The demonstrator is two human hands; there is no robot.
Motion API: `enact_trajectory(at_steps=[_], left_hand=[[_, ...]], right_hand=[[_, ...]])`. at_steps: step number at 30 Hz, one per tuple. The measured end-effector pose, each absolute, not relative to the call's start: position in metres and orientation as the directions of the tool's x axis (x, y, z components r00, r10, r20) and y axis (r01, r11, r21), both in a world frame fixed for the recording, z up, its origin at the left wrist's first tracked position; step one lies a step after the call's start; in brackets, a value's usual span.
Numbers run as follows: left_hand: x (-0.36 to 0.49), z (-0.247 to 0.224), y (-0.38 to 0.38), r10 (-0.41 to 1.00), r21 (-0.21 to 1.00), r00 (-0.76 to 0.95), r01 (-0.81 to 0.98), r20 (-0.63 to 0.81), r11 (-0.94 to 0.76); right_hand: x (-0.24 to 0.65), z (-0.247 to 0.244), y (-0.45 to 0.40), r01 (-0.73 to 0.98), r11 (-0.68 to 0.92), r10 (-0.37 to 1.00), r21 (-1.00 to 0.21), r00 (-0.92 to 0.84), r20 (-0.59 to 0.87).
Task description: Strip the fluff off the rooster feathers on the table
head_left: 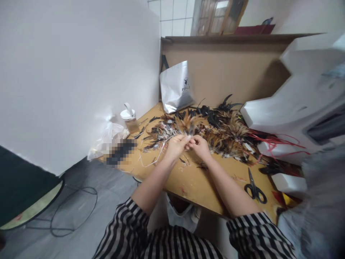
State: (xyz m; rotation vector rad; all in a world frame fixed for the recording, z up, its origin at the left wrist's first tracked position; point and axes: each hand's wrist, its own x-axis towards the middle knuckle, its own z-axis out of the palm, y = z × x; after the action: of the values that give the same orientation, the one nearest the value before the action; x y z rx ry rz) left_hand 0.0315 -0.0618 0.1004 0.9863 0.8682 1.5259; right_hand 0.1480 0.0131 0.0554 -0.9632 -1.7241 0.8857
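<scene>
A small bunch of orange-brown feathers (187,122) stands upright, fanned out at the top, above my fingertips. My left hand (177,146) is closed in a pinch round its base. My right hand (199,146) meets it there, fingers curled and pressed together at the quill ends; exactly what they grip is too small to make out. Right behind both hands spreads a pile of brown and black feathers (229,135) on the wooden table (194,183). A thin white strip (147,165) bends across the tabletop left of my left hand.
Black-handled scissors (254,191) lie at the table's right. Red strings (275,144) trail beside white foam blocks (265,108). A silver bag (175,88) stands behind the pile, against a cardboard wall (229,72). On the left are a lidded cup (131,122) and a plastic bag (109,138).
</scene>
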Motion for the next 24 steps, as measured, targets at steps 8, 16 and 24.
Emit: enact_trajectory(at_steps=[8,16,24], left_hand=[[0.031,0.088,-0.015,0.991,0.903,-0.13,-0.429,-0.028,-0.031],[0.031,0.051,-0.002,0.976,0.884,0.138,-0.418,-0.167,0.21],[0.024,0.032,-0.003,0.978,0.85,0.156,-0.489,-0.138,0.198]], right_hand=[[0.224,0.045,0.015,0.05,0.285,0.954,-0.957,-0.116,0.278],[0.231,0.041,0.018,-0.146,0.158,0.978,-0.977,-0.113,0.175],[0.232,0.024,0.029,-0.214,0.089,0.993,-0.973,-0.055,0.103]])
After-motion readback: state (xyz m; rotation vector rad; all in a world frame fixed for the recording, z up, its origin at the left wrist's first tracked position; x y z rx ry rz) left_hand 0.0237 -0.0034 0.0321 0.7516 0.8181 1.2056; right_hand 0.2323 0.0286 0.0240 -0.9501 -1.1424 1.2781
